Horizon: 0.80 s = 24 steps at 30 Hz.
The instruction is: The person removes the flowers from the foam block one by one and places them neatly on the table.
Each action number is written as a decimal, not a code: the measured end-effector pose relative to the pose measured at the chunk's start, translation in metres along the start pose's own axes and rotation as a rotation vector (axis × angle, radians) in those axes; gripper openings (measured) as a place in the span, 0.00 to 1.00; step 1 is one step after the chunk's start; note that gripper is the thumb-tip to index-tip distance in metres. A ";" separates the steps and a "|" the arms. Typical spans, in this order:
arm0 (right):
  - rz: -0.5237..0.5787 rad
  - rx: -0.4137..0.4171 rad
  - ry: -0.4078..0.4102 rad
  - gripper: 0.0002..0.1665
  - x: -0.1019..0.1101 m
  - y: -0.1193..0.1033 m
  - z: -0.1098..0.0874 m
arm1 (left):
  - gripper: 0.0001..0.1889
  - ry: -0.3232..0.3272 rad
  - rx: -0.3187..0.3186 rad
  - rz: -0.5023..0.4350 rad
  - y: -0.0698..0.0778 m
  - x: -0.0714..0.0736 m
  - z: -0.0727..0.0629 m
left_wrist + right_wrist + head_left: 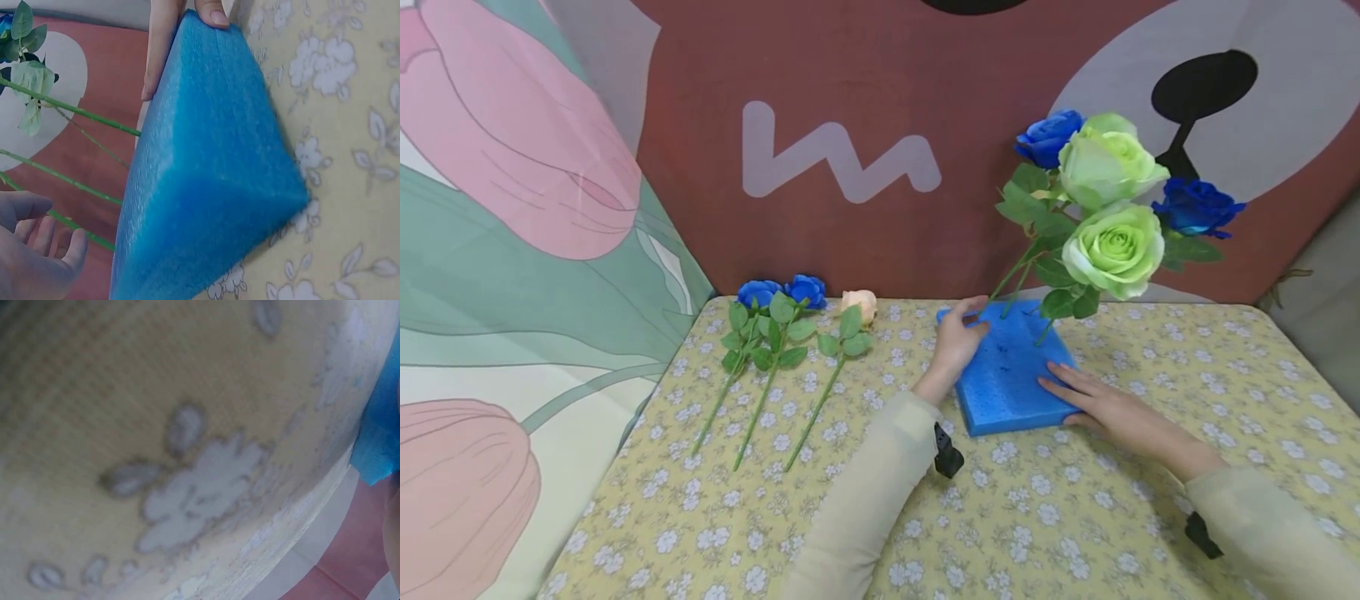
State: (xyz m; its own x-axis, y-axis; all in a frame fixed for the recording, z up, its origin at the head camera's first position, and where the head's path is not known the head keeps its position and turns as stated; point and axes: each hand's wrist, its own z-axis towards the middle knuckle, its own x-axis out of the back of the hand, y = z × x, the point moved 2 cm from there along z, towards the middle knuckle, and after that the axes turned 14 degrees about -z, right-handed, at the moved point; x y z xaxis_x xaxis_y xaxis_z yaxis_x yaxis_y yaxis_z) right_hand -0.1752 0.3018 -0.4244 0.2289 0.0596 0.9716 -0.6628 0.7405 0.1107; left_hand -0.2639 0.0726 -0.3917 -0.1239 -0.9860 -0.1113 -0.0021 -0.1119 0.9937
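Observation:
A blue foam block (1011, 392) lies on the table with several artificial roses standing in its top, leaning right. Two have pale green blooms (1116, 250) and two have blue blooms (1198, 207). At the block's back left edge, my left hand (958, 337) has its thumb and loosely bent fingers around the base of a green stem (97, 240). A gap shows between thumb and fingers in the left wrist view. My right hand (1108, 408) rests on the block's right edge, straight fingers on top and thumb (212, 14) against the side.
Left of the block, two blue roses (805, 292) and one peach rose (859, 307) lie with stems toward me. A flowered yellow cloth (985, 525) covers the table. Behind it stands a printed backdrop (850, 242). The right wrist view shows mostly cloth.

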 end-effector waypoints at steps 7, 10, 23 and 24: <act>-0.011 -0.008 -0.013 0.40 0.002 -0.001 0.000 | 0.22 0.003 -0.026 0.021 0.002 -0.008 0.002; -0.008 -0.007 -0.013 0.40 0.001 -0.002 0.000 | 0.23 -0.019 -0.022 0.031 0.003 -0.009 0.003; -0.024 0.016 0.037 0.42 -0.002 -0.001 0.000 | 0.22 -0.106 -0.077 0.127 0.008 -0.006 0.005; -0.023 0.018 0.042 0.42 -0.002 -0.001 0.001 | 0.21 -0.112 -0.091 0.125 0.008 -0.006 0.005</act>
State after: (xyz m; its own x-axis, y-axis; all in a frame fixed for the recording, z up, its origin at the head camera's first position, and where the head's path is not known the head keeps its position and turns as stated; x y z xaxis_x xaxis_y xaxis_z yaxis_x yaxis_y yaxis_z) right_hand -0.1755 0.3007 -0.4263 0.2733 0.0708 0.9593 -0.6698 0.7298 0.1370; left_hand -0.2681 0.0781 -0.3830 -0.2270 -0.9737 0.0202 0.1095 -0.0049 0.9940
